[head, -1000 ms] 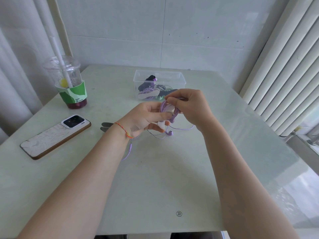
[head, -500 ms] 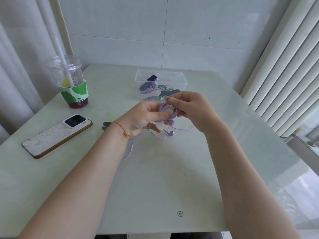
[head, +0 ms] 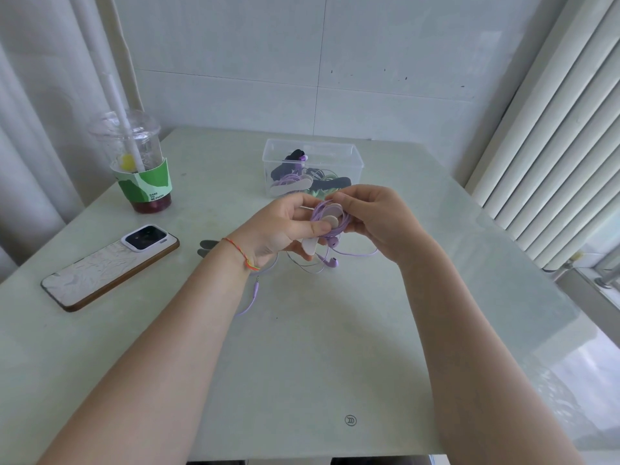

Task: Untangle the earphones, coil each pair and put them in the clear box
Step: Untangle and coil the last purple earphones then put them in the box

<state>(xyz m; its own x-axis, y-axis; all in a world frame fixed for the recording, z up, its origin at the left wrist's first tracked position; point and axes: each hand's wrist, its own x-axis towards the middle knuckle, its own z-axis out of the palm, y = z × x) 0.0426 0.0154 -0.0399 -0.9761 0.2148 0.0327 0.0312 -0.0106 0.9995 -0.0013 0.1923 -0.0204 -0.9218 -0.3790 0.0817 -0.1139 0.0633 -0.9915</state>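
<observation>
Above the pale surface (head: 302,347), both hands work one bundle. Left hand (head: 278,229) fingers curled, thumb pinning purple earphones (head: 323,218) and a white tie strip (head: 310,246). Right hand (head: 372,219) pinches the coil's far side, hiding it. Plug (head: 255,290) trails below the wrist. Clear box (head: 355,159) behind; contents a blur of cords.

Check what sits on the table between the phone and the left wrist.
In the head view, two small dark grey tabs lie on the table between the phone and the left hand; what they are is unclear.
</observation>
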